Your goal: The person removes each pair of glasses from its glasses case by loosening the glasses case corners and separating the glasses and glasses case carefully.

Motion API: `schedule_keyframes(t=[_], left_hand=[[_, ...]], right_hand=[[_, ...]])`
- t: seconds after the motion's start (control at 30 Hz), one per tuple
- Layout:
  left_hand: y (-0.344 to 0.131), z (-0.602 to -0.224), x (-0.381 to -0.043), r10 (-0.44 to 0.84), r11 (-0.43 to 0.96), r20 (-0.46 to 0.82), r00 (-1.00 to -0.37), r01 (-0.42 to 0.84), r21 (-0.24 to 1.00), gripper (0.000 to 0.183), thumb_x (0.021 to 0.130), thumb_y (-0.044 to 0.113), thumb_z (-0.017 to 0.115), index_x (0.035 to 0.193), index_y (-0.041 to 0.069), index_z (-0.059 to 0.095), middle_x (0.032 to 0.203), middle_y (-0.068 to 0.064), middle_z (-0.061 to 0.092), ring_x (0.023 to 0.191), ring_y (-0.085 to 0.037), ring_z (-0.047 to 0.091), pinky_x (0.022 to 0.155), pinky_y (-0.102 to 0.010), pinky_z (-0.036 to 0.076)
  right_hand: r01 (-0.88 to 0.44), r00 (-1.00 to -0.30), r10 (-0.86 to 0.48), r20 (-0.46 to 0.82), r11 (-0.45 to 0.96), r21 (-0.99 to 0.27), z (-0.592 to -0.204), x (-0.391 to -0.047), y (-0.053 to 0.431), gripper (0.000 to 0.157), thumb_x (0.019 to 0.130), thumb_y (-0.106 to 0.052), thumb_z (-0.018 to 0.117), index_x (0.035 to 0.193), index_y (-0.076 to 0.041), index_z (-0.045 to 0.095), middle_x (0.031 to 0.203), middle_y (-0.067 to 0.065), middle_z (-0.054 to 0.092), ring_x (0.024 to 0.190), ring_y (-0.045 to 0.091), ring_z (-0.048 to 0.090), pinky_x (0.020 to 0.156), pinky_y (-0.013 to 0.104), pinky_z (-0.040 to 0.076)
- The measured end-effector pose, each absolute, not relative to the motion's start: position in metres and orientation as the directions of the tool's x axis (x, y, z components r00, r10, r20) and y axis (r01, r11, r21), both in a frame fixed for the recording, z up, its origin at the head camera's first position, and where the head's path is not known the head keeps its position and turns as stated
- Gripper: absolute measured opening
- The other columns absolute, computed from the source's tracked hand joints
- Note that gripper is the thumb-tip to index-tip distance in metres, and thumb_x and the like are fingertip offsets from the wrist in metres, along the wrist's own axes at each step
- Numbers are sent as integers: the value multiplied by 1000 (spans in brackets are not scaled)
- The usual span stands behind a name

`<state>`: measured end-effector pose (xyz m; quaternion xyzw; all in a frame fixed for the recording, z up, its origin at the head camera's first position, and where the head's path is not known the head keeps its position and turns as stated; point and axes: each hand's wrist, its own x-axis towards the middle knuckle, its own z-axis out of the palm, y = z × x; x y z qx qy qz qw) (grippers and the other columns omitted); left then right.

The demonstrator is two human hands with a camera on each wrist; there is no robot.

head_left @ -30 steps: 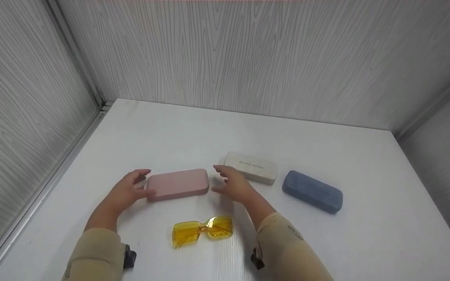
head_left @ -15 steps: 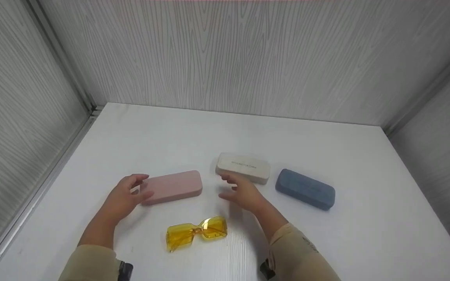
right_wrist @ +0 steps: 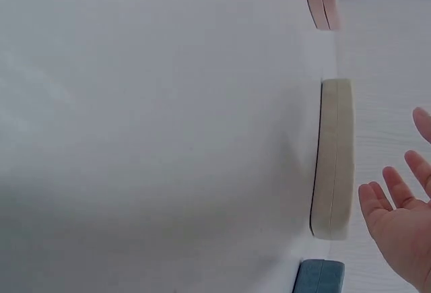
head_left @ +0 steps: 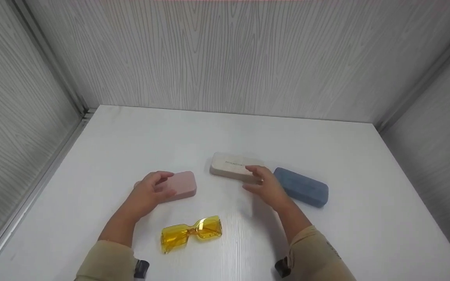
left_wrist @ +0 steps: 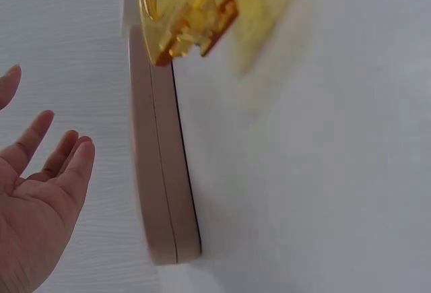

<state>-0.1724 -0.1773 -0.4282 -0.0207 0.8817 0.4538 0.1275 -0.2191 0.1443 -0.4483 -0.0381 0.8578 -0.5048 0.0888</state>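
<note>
My left hand (head_left: 149, 195) hovers over the left part of a pink glasses case (head_left: 184, 184), fingers apart and relaxed; the left wrist view shows the palm (left_wrist: 34, 219) away from the closed case (left_wrist: 158, 172). To the right, my right hand (head_left: 268, 189) is raised in front of a cream glasses case (head_left: 229, 166) with small lettering on its lid, covering its right end in the head view. Its fingers are spread and hold nothing. Beyond that hand lies a blue glasses case (head_left: 305, 188). Yellow-tinted sunglasses (head_left: 191, 233) rest on the table between my forearms.
The white table (head_left: 162, 136) is bounded by a grey wood-grain panel (head_left: 225, 58) at the back and more panels at the left and right sides. Both wrists carry dark straps or mounts beside beige sleeves (head_left: 106, 259).
My right hand has moved right, from beside the pink case to the cream case's right end. My left hand has shifted right over the pink case. The head view has turned slightly.
</note>
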Motion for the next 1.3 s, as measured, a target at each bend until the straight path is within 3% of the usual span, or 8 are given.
schedule_keyframes(t=[0.4,0.67,1.0,1.17,1.3], left_hand=[[-139,-421,-195,171,541,-237,-956,-110,834,56,80,36,67,130,26,43,142,-2,35,129,-25,36,101,-45,36],[-121,-419,-215,137,493,-252,-958,-155,856,56,83,37,65,132,26,40,142,-2,34,128,-23,38,103,-41,35],[-93,-429,-240,130,428,-274,-953,-195,882,55,85,27,64,134,21,39,142,-1,35,130,-19,34,106,-39,31],[-80,-438,-249,104,344,-300,-948,-248,905,62,85,22,64,139,18,33,143,-2,33,130,-19,33,106,-40,31],[-74,-445,-253,100,386,-297,-950,-238,891,69,84,26,64,142,16,28,144,-6,32,131,-23,32,106,-42,31]], right_hand=[[40,-990,-108,-90,393,-918,-444,-223,174,56,83,-8,65,135,-11,43,142,4,37,133,23,29,108,38,28],[151,-984,-29,-178,413,-898,-448,-230,180,62,84,-13,64,139,-19,36,145,4,33,135,22,25,110,39,24],[180,-979,-16,-204,402,-898,-451,-243,170,70,83,-15,66,143,-13,29,149,5,25,137,25,21,110,39,23],[188,-979,-2,-206,392,-900,-458,-247,159,78,83,-16,67,146,-11,20,150,10,20,137,28,19,110,39,22],[174,-981,1,-194,445,-879,-462,-245,151,88,83,-17,67,147,-7,8,151,14,15,137,28,17,111,38,18]])
